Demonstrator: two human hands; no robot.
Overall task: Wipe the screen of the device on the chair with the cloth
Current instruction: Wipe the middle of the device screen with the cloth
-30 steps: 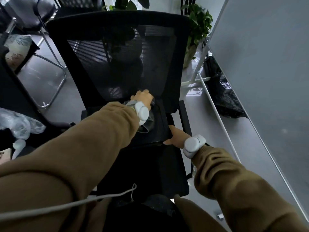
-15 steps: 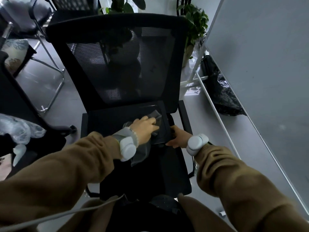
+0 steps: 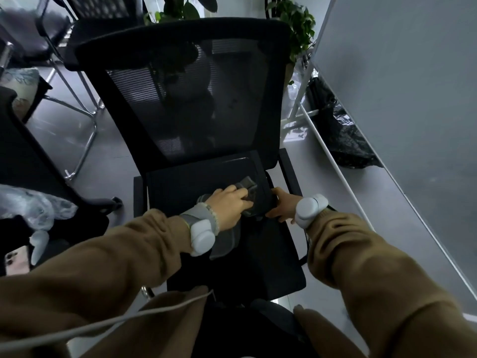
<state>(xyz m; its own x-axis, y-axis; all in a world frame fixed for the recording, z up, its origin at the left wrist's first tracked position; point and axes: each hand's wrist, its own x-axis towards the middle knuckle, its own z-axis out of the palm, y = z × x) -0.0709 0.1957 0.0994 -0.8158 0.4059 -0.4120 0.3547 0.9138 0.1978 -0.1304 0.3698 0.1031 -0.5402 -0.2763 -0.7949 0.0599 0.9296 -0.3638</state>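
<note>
A dark flat device [image 3: 196, 177] lies on the seat of a black mesh office chair [image 3: 273, 270], its far edge against the backrest. My left hand [image 3: 229, 205] presses a grey cloth [image 3: 247, 189] onto the near right part of the screen; more of the cloth hangs below my wrist. My right hand [image 3: 281, 206] grips the device's near right corner at the seat's edge. Both wrists carry white bands over brown sleeves.
A grey wall panel [image 3: 400, 99] runs along the right, with a black plastic bag [image 3: 343, 135] at its foot. Potted plants [image 3: 296, 24] stand behind the chair. Metal-framed chairs [image 3: 77, 99] stand at the left, crumpled plastic [image 3: 31, 205] beside them. A white cable [image 3: 103, 324] crosses my lap.
My left hand slid the cloth from the far right of the screen back toward the near right. My right hand kept its hold on the corner. The view shifted slightly.
</note>
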